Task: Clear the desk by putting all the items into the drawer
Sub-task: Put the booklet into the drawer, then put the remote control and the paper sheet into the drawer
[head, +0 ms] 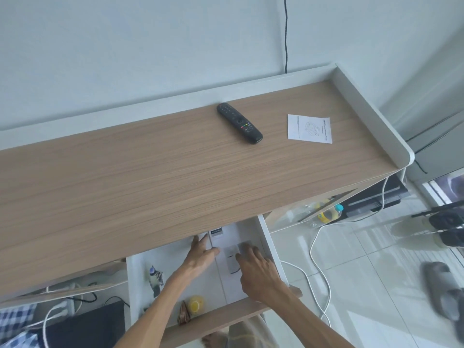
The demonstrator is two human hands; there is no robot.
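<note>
A black remote control lies on the wooden desk top toward the back. To its right rests a white printed leaflet. Below the desk's front edge the white drawer stands pulled out. Both my hands are inside it, at its far right part. My left hand lies flat with fingers spread on a white booklet. My right hand rests palm down on white papers beside it. Whether either hand grips the paper is unclear. A small bird figure, a yellow object and a brown item sit in the drawer's left half.
A raised white rim borders the desk's back and right side. A black cable hangs down the wall. On the tiled floor lie white cables, a bottle, a black box and a grey slipper.
</note>
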